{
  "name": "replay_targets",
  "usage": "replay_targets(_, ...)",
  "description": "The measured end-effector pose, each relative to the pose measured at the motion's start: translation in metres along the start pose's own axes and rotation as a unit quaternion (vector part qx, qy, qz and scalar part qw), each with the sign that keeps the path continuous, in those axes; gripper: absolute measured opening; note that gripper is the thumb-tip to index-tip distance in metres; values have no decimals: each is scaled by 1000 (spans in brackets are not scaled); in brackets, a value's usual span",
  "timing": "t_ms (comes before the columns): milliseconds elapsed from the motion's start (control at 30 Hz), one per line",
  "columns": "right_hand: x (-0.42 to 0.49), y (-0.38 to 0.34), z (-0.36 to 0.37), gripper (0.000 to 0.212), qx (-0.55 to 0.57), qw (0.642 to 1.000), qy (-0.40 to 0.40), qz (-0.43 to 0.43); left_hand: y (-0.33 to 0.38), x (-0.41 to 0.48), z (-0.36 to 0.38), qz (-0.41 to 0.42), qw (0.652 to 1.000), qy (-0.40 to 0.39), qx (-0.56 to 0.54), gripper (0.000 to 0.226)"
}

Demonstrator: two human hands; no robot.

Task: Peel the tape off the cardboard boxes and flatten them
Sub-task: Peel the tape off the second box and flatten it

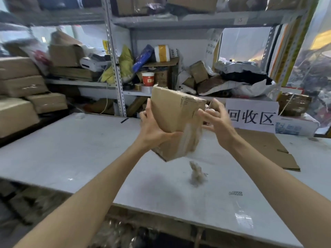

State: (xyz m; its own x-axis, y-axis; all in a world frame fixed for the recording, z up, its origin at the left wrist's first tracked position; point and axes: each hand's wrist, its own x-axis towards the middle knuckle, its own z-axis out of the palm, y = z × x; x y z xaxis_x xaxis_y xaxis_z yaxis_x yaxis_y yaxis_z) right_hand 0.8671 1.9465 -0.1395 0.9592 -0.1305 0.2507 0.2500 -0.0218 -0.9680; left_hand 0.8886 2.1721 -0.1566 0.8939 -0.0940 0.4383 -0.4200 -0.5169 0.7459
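A brown cardboard box (176, 115) hangs tilted in the air above the white table (71, 149). Clear tape runs over its lower right side and along its top right edge. My left hand (152, 129) grips the box from the left and below, fingers up its left face and thumb under it. My right hand (215, 117) is at the box's right side with its fingers spread and loosely bent; whether they touch the box is blurred. A crumpled wad of peeled tape (197, 173) lies on the table below the box.
A flattened cardboard sheet (265, 149) lies on the table at the right. Behind it stands a white sign with characters (251, 113). Metal shelves (118, 72) crammed with boxes, bags and a red cup (148, 79) rise behind the table. Stacked boxes (21, 90) sit at the left.
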Motion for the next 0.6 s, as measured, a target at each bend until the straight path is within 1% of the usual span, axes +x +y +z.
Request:
replay_targets(33, 1, -5, 14, 95, 15, 1000, -20, -8, -7, -10, -12, 12, 1000, -1, 16, 148)
replay_targets(67, 1, -8, 29, 91, 15, 999, -41, -12, -13, -17, -22, 16, 999, -3, 33, 150)
replay_targets(167, -5, -3, 70, 64, -14, 996, -82, -23, -31, -28, -47, -1, 998, 13, 55, 152)
replay_targets(200, -8, 2, 80, 60, -20, 995, -94, -32, -36, -30, -52, -7, 998, 25, 53, 151)
replay_targets(267, -14, 12, 96, 60, -28, 992, -111, -48, -46, -32, -61, -23, 998, 49, 41, 148)
replay_targets(367, -18, 20, 112, 59, -62, 989, -123, -59, -62, -37, -66, -37, 997, 51, 45, 147)
replay_targets(467, -18, 21, 119, 52, -165, 965, -156, -134, -79, -46, -65, -41, 996, 48, 67, 146)
replay_targets(567, -20, 21, 130, 40, -208, 935, -219, -184, -88, -51, -60, -56, 995, 37, 74, 145)
replay_targets(600, -22, 22, 134, 36, -227, 926, -227, -201, -88, -51, -59, -58, 995, 33, 73, 144)
